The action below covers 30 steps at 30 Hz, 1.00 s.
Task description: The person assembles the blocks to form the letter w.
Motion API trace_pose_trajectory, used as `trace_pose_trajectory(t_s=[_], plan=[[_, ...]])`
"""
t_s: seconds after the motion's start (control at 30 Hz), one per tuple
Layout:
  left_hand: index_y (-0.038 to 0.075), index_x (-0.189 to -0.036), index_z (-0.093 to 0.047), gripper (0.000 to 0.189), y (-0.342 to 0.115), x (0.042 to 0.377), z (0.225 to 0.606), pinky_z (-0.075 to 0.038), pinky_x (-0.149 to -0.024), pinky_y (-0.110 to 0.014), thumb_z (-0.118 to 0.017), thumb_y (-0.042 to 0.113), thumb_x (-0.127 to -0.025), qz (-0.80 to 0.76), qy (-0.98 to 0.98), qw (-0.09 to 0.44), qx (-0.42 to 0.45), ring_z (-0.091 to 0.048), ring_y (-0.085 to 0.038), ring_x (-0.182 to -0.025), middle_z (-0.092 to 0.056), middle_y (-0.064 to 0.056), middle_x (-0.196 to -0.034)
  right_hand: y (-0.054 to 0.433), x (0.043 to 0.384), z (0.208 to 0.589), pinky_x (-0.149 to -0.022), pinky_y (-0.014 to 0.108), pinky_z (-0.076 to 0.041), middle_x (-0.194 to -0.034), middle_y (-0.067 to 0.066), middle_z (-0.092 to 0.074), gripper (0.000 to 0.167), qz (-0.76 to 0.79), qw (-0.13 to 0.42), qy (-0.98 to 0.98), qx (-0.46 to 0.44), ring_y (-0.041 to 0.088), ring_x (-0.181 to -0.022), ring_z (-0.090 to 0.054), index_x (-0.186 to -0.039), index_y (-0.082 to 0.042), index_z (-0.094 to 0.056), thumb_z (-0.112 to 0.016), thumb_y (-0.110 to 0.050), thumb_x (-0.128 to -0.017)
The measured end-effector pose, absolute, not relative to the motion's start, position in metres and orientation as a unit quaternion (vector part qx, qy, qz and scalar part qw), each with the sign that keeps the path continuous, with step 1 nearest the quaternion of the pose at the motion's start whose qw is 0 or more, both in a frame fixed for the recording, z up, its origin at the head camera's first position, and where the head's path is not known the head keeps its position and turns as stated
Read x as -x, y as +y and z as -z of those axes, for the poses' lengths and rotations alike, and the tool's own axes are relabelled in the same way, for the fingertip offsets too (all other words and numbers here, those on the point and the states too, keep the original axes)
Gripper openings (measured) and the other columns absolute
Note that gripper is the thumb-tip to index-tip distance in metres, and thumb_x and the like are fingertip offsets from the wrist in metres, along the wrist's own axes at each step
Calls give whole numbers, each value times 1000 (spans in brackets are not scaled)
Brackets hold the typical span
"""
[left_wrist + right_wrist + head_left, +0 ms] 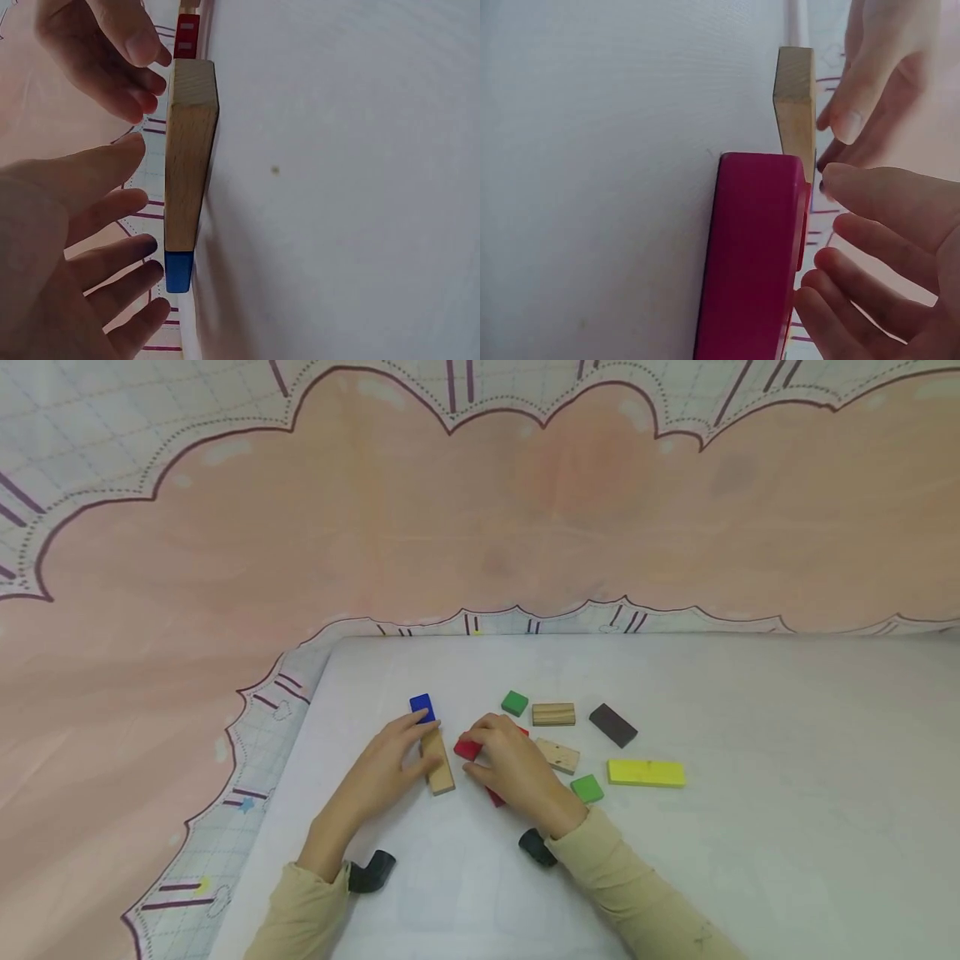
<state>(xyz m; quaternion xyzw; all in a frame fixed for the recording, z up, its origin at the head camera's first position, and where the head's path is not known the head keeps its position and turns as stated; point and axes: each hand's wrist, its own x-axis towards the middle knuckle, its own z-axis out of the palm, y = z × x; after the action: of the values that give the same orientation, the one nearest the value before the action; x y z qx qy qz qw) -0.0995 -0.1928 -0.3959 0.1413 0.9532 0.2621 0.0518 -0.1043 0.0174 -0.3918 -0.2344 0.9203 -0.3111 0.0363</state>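
Observation:
My left hand [382, 774] hovers at the plain wooden block [441, 777], its fingers spread and reaching over the blue block [422, 702] beyond. These two blocks lie end to end in a line; the left wrist view shows the blue block [178, 271] against the end of the wooden block [189, 172]. Over some red blocks [467, 750] is my right hand [521, 768], thumb and fingers apart and loosely bent. It partly hides them in the head view. A large crimson-red block [754, 255] fills the foreground of the right wrist view, beside the fingertips.
Right of my right hand lie a wooden block [558, 756], a grooved wooden block [553, 714], a dark brown block [613, 725] and a yellow block [646, 773]. One green block [514, 702] is behind, another green block [587, 788] near my wrist. Patterned cloth borders the white table [787, 827].

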Motion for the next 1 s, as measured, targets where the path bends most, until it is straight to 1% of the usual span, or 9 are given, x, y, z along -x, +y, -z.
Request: trace_pose_trajectory(t_s=[0.3, 0.47, 0.6, 1.0], plan=[[10, -141, -56, 55, -192, 97, 401, -31, -116, -58, -70, 33, -93, -253, 956, 62, -139, -29, -37, -147, -35, -12, -159, 14, 107, 395, -95, 36, -55, -113, 7, -66, 29, 321, 38, 920, 222, 21, -108, -62, -113, -6, -73, -78, -12, -86], [9, -141, -55, 55, -192, 97, 400, -30, -117, -56, -70, 33, -94, -263, 952, 67, -140, -28, -36, -148, -34, -12, -159, 13, 109, 396, -91, 32, -57, -107, 6, -67, 22, 330, 37, 918, 216, 18, -100, -64, -107, -2, -75, -77, -11, -88], [8, -142, -55, 56, -192, 97, 400, -30, -117, -56, -70, 33, -94, -267, 951, 68, -144, -27, -36, -148, -34, -12, -160, 12, 111, 397, -88, 30, -58, -104, 6, -67, 20, 339, 40, 917, 208, 17, -96, -65, -105, -1, -76, -77, -12, -88], [6, -139, -57, 55, -192, 97, 399, -30, -117, -55, -71, 32, -93, -262, 952, 58, -150, -30, -37, -147, -37, -14, -157, 13, 112, 399, -89, 33, -58, -105, 8, -69, 19, 368, 45, 905, 206, 20, -98, -66, -105, -1, -76, -76, -9, -87]])
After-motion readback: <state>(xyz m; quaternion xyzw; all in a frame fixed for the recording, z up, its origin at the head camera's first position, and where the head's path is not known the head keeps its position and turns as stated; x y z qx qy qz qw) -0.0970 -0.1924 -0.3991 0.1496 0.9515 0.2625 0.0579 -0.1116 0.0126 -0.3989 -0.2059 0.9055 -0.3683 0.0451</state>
